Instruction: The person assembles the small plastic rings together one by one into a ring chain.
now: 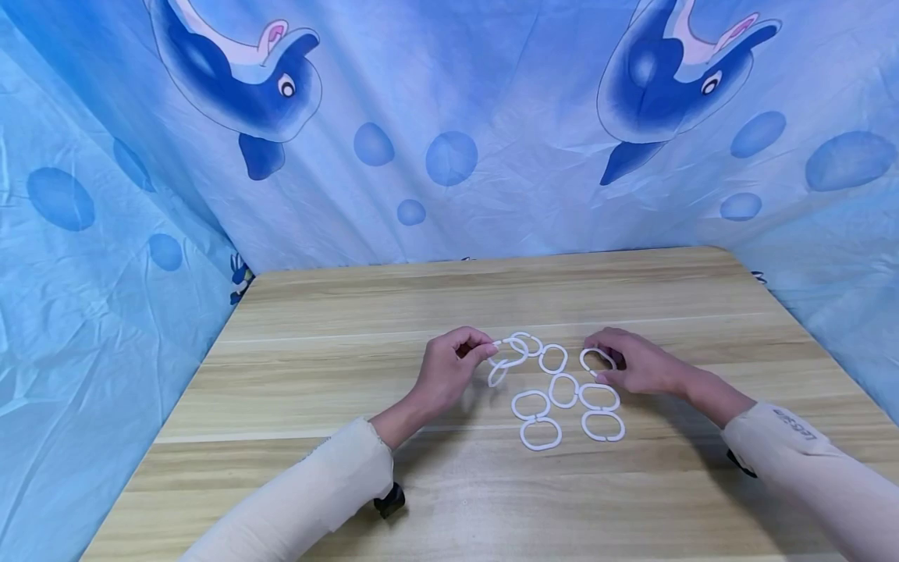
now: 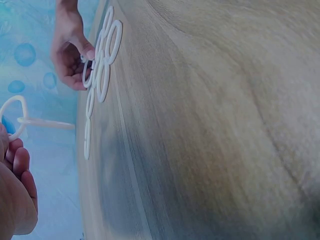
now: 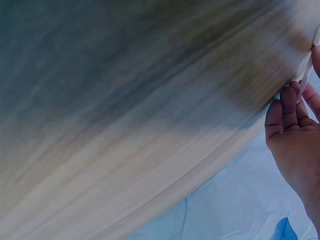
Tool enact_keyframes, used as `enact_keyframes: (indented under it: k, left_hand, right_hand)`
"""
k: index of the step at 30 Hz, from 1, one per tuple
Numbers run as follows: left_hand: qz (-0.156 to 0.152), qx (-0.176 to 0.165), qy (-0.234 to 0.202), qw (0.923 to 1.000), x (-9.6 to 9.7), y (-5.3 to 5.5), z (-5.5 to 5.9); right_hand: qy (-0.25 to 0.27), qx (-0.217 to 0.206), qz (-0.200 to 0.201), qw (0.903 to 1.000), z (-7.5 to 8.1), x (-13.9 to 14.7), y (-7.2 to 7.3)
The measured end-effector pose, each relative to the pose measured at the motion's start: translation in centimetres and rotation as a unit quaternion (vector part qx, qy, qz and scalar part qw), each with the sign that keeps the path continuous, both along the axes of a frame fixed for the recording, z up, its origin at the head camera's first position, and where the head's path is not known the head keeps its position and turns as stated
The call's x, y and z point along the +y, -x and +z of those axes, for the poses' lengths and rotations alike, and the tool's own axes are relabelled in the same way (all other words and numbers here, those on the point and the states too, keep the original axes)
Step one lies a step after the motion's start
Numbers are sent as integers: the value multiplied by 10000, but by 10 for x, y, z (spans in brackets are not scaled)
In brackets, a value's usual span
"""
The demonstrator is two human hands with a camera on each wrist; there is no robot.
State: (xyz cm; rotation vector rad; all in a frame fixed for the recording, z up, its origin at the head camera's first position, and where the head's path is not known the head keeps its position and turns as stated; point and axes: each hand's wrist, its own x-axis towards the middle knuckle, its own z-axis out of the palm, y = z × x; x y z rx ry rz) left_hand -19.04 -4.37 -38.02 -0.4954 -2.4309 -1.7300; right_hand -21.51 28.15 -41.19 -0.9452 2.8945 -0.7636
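Observation:
My left hand (image 1: 449, 367) pinches a white oval plastic link (image 2: 25, 107) between thumb and fingertips. A second link (image 2: 50, 123) is hooked through it and hangs down at a slant. At the right of the loose links, my right hand (image 1: 632, 363) has thumb and fingers around the sides of another white link (image 1: 582, 359), which shows a small gap in its ring. The left wrist view also has this right hand (image 2: 70, 47) gripping its link low by the table. In the right wrist view, its curled fingers (image 3: 289, 107) are at a link's edge.
Between the hands, several white links lie flat on the wooden table (image 1: 449, 499), among them one at the lower left (image 1: 541, 448) and one at the lower right (image 1: 597, 438). A blue dolphin-print cloth (image 1: 506, 218) hangs behind the table and along its sides.

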Motion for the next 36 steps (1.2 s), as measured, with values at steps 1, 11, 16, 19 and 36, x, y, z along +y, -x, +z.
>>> enact_keyframes:
  k: [1, 11, 16, 19, 36]
  left_hand:
    - [2, -39, -6, 10000, 0, -1, 1]
    - [-40, -181, 30, 9998, 3, -4, 8]
    - [-36, -98, 8, 9999, 1, 1, -1]
    - [-97, -40, -28, 9999, 1, 2, -2]
    - [-224, 67, -57, 9997, -1, 2, -2]
  right_hand:
    - [-46, 74, 16, 10000, 0, 0, 0]
    - [-75, 289, -13, 9996, 6, -1, -2]
    - [287, 371, 36, 9989, 9, -4, 0]
    - [509, 615, 161, 9967, 14, -8, 2]
    - [999, 853, 78, 9913, 56, -34, 9]
